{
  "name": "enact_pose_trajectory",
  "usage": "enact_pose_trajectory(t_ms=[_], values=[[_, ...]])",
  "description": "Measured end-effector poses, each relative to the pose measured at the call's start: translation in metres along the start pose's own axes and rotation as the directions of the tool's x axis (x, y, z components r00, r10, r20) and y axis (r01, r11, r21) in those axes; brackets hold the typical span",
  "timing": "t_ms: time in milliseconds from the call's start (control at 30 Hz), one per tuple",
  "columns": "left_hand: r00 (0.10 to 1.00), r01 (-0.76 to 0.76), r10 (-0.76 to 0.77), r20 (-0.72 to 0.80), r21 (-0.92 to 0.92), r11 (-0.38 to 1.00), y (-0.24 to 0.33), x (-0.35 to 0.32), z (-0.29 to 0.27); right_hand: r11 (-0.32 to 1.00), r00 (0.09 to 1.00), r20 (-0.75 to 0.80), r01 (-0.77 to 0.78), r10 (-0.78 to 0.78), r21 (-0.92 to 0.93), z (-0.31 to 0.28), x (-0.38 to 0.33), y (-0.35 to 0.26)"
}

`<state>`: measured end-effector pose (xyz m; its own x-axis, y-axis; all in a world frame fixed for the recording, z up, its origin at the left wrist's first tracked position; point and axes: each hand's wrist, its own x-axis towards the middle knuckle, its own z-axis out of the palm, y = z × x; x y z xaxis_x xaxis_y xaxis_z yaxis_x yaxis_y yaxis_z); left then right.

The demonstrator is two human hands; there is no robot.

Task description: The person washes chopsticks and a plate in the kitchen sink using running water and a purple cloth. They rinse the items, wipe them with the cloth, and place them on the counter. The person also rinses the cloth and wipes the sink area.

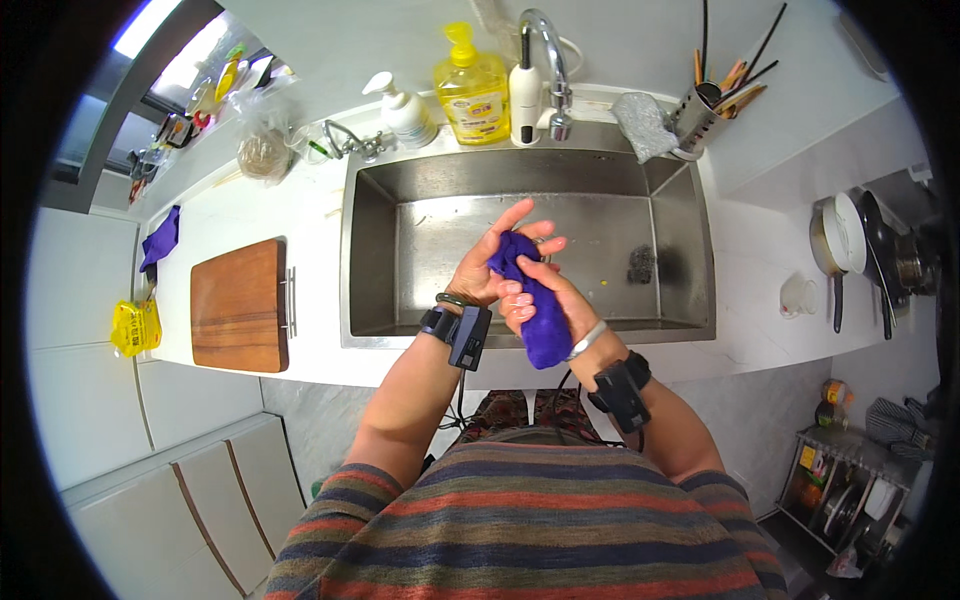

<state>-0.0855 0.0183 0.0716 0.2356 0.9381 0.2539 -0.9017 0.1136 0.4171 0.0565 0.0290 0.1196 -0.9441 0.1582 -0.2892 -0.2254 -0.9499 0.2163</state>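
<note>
Over the front part of the steel sink (380, 250) I hold a purple cloth (540, 320) rolled into a thick twist. My left hand (490, 265) wraps its upper end, fingers spread around it. My right hand (545, 290) grips the middle of the cloth from the right, and the lower end hangs down over my right wrist. Both wrists wear black bands with small devices.
A wooden cutting board (240, 305) lies left of the sink, a second purple cloth (162, 238) beyond it. A yellow soap bottle (472, 90), white pump bottle (405, 108) and faucet (545, 60) stand behind the sink. A dark scrubber (641, 264) lies inside. Pans (850, 245) sit at right.
</note>
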Motion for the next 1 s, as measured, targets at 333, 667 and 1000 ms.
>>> enact_pose_trajectory(t_ms=[333,667,1000], values=[[0.874,0.384,-0.082,-0.479,0.577,0.721,0.024,0.027,0.048,0.671,0.918,-0.258,0.013,-0.303,-0.742,0.003,0.003,-0.013],[0.753,0.292,0.285,-0.593,0.689,0.663,-0.014,0.025,0.016,-0.22,0.66,-0.008,-0.261,-0.751,-0.94,-0.054,0.032,-0.025],[0.539,0.009,0.176,-0.824,0.215,0.977,-0.027,0.006,-0.006,-0.606,0.632,0.229,-0.48,-0.74,-0.635,-0.058,0.034,-0.016]])
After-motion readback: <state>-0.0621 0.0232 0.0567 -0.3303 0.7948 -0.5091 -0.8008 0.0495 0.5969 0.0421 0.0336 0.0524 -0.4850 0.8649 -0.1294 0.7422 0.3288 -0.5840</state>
